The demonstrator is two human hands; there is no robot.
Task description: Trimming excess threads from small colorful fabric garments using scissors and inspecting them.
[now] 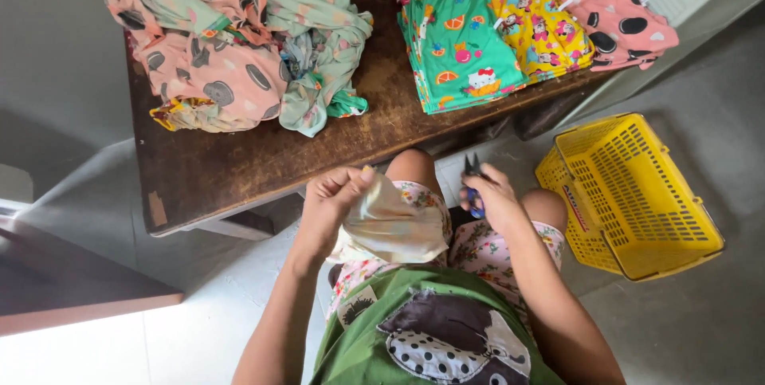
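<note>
My left hand [333,198] pinches the top edge of a pale cream piece of cloth [394,221] that hangs over my lap. My right hand [492,198] grips small scissors [473,182] with blue handles, the dark blades pointing up, a short way right of the cloth. Both hands are just in front of the near edge of a dark wooden table [263,162]. My knees show under the hands.
A loose heap of patterned garments [239,42] lies on the table's left. Folded stacks in green [458,42], yellow [538,22] and pink [610,6] sit at its right. A yellow plastic basket [629,194] stands on the floor to my right.
</note>
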